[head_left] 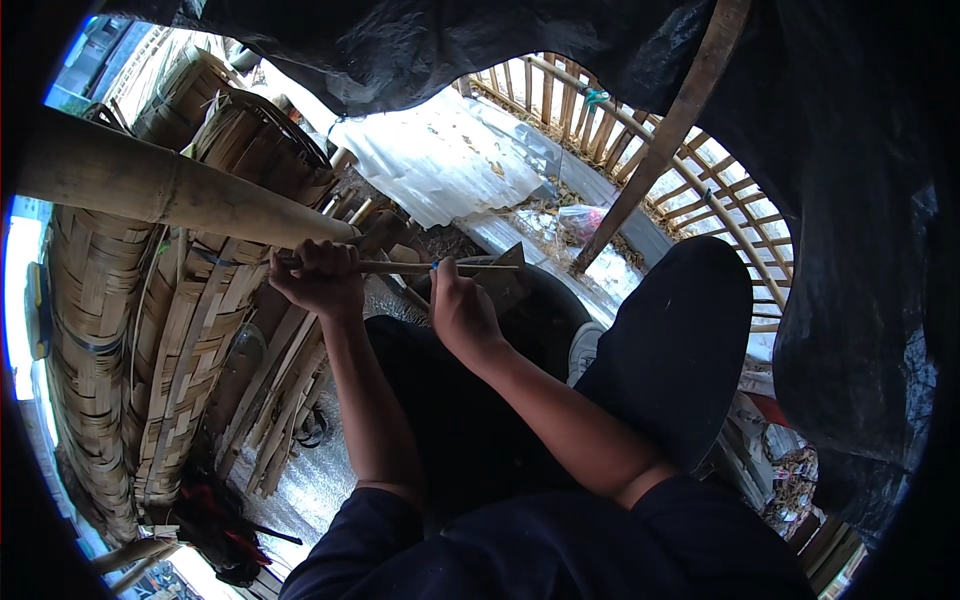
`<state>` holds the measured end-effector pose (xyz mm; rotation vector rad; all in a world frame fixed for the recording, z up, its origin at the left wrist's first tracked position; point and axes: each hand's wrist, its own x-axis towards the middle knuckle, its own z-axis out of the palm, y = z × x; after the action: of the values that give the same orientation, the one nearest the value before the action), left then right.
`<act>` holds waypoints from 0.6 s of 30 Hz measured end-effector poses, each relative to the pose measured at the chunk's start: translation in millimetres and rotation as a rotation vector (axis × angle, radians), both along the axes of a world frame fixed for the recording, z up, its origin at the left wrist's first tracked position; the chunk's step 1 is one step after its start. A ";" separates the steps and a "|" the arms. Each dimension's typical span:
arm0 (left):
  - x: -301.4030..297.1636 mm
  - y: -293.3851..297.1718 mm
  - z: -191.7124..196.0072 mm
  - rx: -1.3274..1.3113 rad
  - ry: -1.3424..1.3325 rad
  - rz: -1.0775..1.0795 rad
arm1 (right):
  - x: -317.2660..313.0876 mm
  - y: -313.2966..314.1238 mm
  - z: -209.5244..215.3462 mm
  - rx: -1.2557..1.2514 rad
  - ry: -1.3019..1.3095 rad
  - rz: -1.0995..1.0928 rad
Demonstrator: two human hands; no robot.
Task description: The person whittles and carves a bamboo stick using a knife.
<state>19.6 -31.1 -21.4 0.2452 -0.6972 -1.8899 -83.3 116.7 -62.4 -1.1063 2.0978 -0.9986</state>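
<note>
My left hand [325, 272] is closed in a fist around one end of a thin, pale stick [395, 267] that looks like bamboo. The stick lies nearly level across my lap, pointing right. Farther along it, my right hand [463, 308] pinches it, with the thumb on top and a small blue spot beside the thumb. The stick's right end sticks out past that hand. Beneath it sits a dark rounded object [555, 320], partly hidden by my right hand and knee. Whether a blade is in either hand cannot be made out.
A thick bamboo pole [170, 185] reaches in from the left, close to my left hand. Rolled woven bamboo mats [100, 350] and loose strips [285, 400] stand below it. Ahead lie corrugated metal sheets [430, 155], a slanted wooden post [665, 140] and a bamboo fence [700, 190]. Black plastic sheeting [850, 250] hangs right.
</note>
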 end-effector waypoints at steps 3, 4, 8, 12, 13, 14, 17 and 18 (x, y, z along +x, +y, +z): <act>-19.2 6.2 4.3 0.048 -0.022 0.007 | -17.7 12.4 -72.5 0.160 0.025 -0.108; -15.4 5.3 2.7 0.050 -0.025 0.010 | -19.9 14.0 -72.5 0.162 0.022 -0.104; 2.1 -1.2 -1.4 0.030 -0.028 0.041 | -5.4 -3.6 -39.1 0.118 0.030 -0.103; -12.0 2.5 2.1 0.074 -0.024 0.006 | -22.2 17.1 -83.4 0.161 0.053 -0.069; -11.2 0.3 -0.4 0.073 -0.020 0.004 | -28.0 20.1 -89.1 0.211 0.058 -0.094; -9.9 -2.1 -4.4 0.056 -0.008 -0.004 | -31.1 20.9 -94.6 0.261 0.063 -0.120; 6.3 -5.2 -6.2 0.018 -0.008 -0.015 | 1.6 -7.1 -34.0 0.099 0.036 -0.029; 6.8 -3.7 -3.8 0.003 -0.002 -0.049 | 5.4 -9.3 -21.6 0.056 0.040 0.029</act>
<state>26.4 -34.8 -25.2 0.2340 -0.7077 -1.9371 -77.9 107.4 -84.0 -1.1344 2.1214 -0.9058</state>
